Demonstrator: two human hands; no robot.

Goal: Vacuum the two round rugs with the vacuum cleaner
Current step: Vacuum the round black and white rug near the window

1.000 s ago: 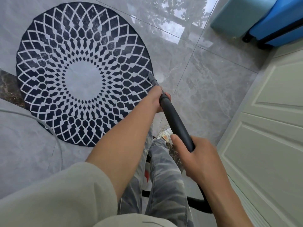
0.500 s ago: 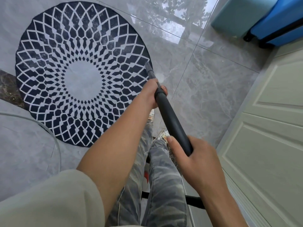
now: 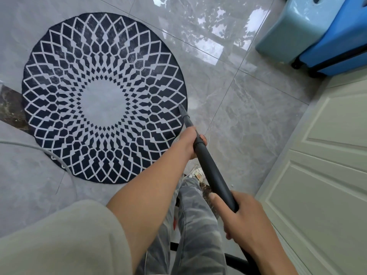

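Observation:
A round dark-blue rug [image 3: 103, 98] with a white diamond pattern and a pale centre lies on the grey tiled floor. A black vacuum wand [image 3: 213, 175] slants from lower right up to the rug. Its narrow nozzle tip [image 3: 181, 108] rests at the rug's right edge. My left hand [image 3: 191, 142] grips the wand near its front end. My right hand [image 3: 241, 217] grips it farther back, thumb along the tube. Only this one rug is in view.
A pale-blue suitcase [image 3: 294, 30] and a bright-blue suitcase [image 3: 341, 46] stand at the top right. A cream panelled door [image 3: 325, 165] runs along the right. A thin pale cord [image 3: 49, 155] curves over the floor at left. My legs in camouflage trousers [image 3: 194, 225] are below.
The view has shifted so the rug sits lower and more central. The nozzle tip stays at the rug's right edge, and both hands keep their hold on the wand.

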